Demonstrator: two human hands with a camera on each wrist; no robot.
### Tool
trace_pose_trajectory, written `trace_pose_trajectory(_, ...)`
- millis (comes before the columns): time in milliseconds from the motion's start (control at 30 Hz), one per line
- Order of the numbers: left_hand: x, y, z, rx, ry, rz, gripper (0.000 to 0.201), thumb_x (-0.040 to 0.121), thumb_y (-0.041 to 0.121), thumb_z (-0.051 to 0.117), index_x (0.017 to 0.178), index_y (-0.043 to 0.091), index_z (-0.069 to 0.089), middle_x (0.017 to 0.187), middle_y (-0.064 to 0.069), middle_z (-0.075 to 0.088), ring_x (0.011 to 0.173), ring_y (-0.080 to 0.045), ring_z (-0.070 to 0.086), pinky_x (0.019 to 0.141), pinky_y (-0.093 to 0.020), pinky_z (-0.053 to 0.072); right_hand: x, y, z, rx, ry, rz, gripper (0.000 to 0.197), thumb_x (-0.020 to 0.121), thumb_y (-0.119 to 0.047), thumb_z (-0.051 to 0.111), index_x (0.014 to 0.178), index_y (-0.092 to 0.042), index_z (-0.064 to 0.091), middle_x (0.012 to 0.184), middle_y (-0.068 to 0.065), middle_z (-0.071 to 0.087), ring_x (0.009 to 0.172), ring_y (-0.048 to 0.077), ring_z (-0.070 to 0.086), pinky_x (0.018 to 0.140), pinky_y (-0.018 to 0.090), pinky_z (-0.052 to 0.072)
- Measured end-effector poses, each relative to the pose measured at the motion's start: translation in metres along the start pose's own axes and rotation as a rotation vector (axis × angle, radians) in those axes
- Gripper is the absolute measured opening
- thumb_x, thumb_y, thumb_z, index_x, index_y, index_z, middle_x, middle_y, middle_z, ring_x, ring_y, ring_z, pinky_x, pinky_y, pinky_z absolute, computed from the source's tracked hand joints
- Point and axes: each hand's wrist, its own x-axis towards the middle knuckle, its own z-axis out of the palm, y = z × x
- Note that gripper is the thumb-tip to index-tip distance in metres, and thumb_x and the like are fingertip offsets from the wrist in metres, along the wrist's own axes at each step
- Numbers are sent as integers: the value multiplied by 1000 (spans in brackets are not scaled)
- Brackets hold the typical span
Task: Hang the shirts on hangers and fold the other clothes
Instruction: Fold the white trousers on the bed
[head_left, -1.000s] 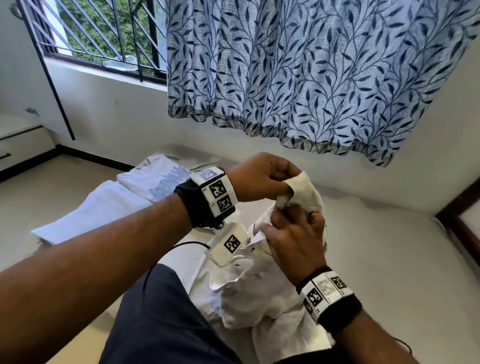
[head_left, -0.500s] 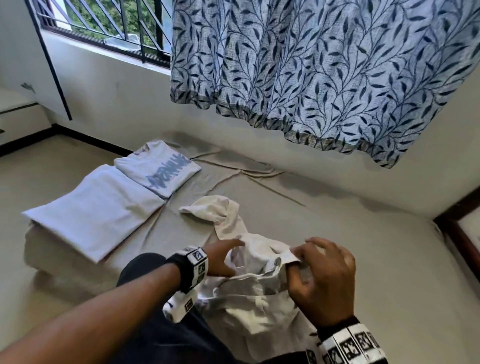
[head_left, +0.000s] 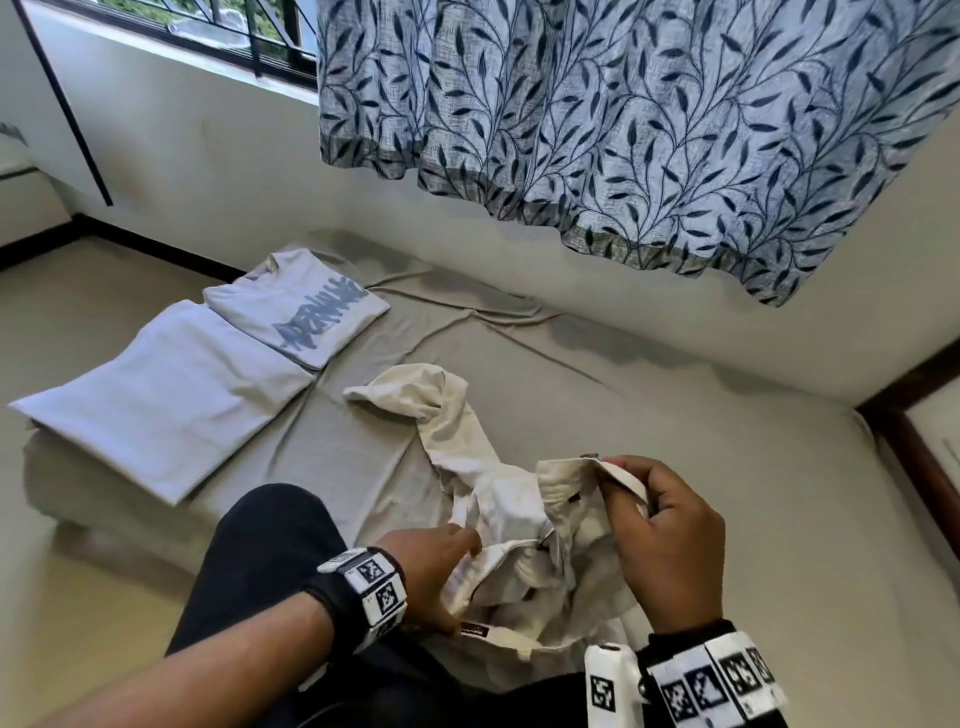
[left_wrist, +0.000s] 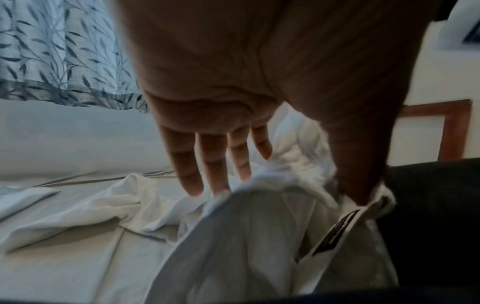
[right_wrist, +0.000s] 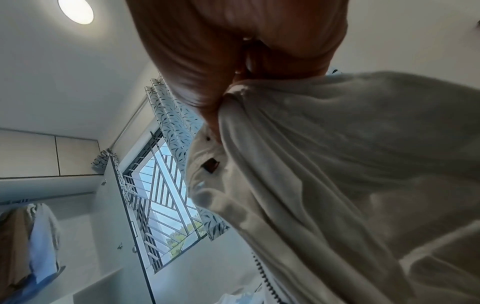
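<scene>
Lower centre: crumpled cream zip-fly trousers (head_left: 498, 525) on grey bedsheet (head_left: 701, 493), unfolded. Right hand (head_left: 667, 540) pinches waistband; left hand (head_left: 434, 571), fingers spread, touches fly. Left: two folded white T-shirts (head_left: 218, 358), done. Trousers judged left to fold; hangers unseen.

The cream trousers (head_left: 498, 499) are matt woven cloth, crumpled, with a metal zip (right_wrist: 265, 275). The bed (head_left: 675, 467) wears a smooth, dull beige sheet, creased in lines. Two folded T-shirts (head_left: 218, 358) look like soft matt jersey. The leaf-print curtain (head_left: 623, 114) shows a coarse, slubby weave.
</scene>
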Motion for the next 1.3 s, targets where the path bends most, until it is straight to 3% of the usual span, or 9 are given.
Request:
trace_pose_trajectory(233,9,-27,-34,-90,318,-18,33,89,43,49,112,27,65,110,0,70,100,-25,67,79,-32,50,13,5,-16,19,97,76,3,92,-30,79,91,-31,77,87,-28,71,82,-4,66,66,7,45)
trace_pose_trajectory(333,9,-41,-61,-161,417,-9,39,92,49,46,85,17,68,82,-3,72,73,-19,62,66,-30,42,18,9,-26,10,98,70,8,90,-35,81,89,-29,77,85,-27,71,80,-4,66,64,6,44)
trace_pose_trajectory(433,3,-54,-80,-408,483,27,53,94,56,57,68,10,57,56,2,49,54,-7,41,58,-30,35,22,5,-31,66,-39,56,6,87,-33,83,85,-34,78,79,-24,73,78,-1,68,63,9,47)
trace_pose_trajectory(500,-2,-51,-87,-627,515,102,42,92,57,66,74,19,71,63,13,61,60,-8,56,64,-32,46,18,2,-30,131,-144,-1,13,86,-23,85,86,-36,80,82,-23,76,81,-1,71,70,13,51)
trace_pose_trajectory(567,-10,-35,-95,-833,526,141,24,91,47,75,91,24,81,85,6,78,82,-20,73,79,-37,56,10,-3,-25,157,-230,-77,20,84,-17,86,90,-37,83,89,-25,77,87,-3,73,78,20,56)
trace_pose_trajectory(733,-21,7,-104,-1029,342,258,15,95,26,69,101,17,78,102,-11,78,100,-29,73,95,-40,56,-6,-10,-8,92,-364,-319,25,86,-24,84,104,-41,82,99,-29,76,89,-3,73,75,31,59)
trace_pose_trajectory(933,-21,22,-96,-1098,171,333,18,100,23,67,111,10,73,101,-8,75,97,-19,69,89,-32,53,-12,-6,4,98,-325,-321,20,88,-34,83,105,-41,77,81,-18,74,62,8,64,57,32,52)
trace_pose_trajectory(1100,-23,27,-86,-1111,167,325,30,93,38,72,113,17,73,109,-11,74,107,-36,69,98,-48,55,-14,-1,4,99,-331,-272,14,87,-40,82,100,-38,78,74,-22,68,61,6,62,55,23,43)
trace_pose_trajectory(1300,-29,29,-85,-1229,128,282,19,96,18,70,113,9,72,108,-12,76,99,-27,72,85,-34,58,-14,2,7,82,-366,-243,18,84,-53,77,95,-39,80,64,-8,65,57,17,57,54,38,46)
